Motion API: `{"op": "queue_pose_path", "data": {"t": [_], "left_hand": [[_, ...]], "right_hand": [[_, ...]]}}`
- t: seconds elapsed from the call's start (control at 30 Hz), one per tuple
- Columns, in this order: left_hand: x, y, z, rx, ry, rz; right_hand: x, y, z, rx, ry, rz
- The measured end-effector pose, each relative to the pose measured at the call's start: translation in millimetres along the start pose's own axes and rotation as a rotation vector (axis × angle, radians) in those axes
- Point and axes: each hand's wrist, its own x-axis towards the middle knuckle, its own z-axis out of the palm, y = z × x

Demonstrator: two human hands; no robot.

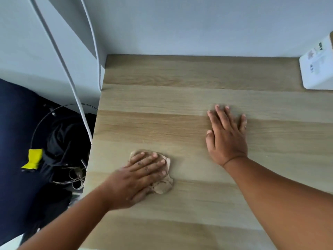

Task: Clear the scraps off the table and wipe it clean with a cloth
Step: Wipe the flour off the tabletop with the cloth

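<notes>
Your left hand (pixel 142 179) presses a crumpled beige cloth (pixel 162 184) flat on the table (pixel 180 78), fingers straight and close together on top, cloth bunched under and just past the fingertips, prob. for wiping pressure; your right hand (pixel 227 136) lies flat w/ fingers slightly spread, apparently bracing you; no scraps visible near either.

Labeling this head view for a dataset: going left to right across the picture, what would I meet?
Yellow tag → white cable → left hand pressing the cloth → right hand flat on the table → white box.
</notes>
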Motion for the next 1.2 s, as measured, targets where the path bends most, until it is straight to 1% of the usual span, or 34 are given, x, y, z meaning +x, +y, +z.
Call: {"op": "queue_pose_path", "data": {"t": [0.1, 0.23, 0.27, 0.3, 0.33, 0.4, 0.5, 0.57, 0.67, 0.77, 0.9, 0.97, 1.0, 1.07, 1.2], "left_hand": [[18, -46, -16, -0.014, 0.104, -0.181], [85, -73, -28, -0.009, 0.227, -0.590], [101, -73, -29, -0.023, 0.248, -0.653], [113, -68, -28, -0.030, 0.261, -0.675], [120, -61, -25, -0.029, 0.272, -0.656], [116, -42, -14, -0.017, 0.310, -0.546], [79, 2, 8, -0.033, 0.328, -0.401], [45, 35, 24, -0.040, 0.292, -0.379], [-14, 68, 41, -0.043, 0.238, -0.447], [-48, 64, 37, -0.077, 0.262, -0.597], [-27, 27, 15, -0.081, 0.337, -0.936], [-3, 3, 6, -0.118, 0.363, -1.044], [8, -7, 3, -0.132, 0.370, -1.060], [20, -20, 1, -0.126, 0.373, -1.016], [6, -5, 13, -0.057, 0.388, -0.801]], "right_hand": [[0, 1, 2, 0.005, 0.013, 0.001], [-1, 3, 5, 0.004, 0.032, -0.008], [0, 3, 6, 0.005, 0.033, -0.007], [0, 4, 6, 0.006, 0.032, -0.007], [0, 4, 7, 0.004, 0.032, -0.006], [0, 5, 9, -0.004, 0.040, -0.009], [0, 4, 10, -0.004, 0.050, -0.010], [1, 5, 11, 0.000, 0.048, -0.007], [0, 4, 10, 0.014, 0.040, 0.001], [1, 2, 7, 0.034, 0.033, -0.002], [1, 2, 6, 0.033, 0.032, -0.002], [0, 3, 7, 0.029, 0.034, -0.003], [0, 3, 8, 0.026, 0.035, -0.001], [0, 3, 8, 0.024, 0.037, -0.003], [1, 2, 7, 0.028, 0.047, -0.004]]}}
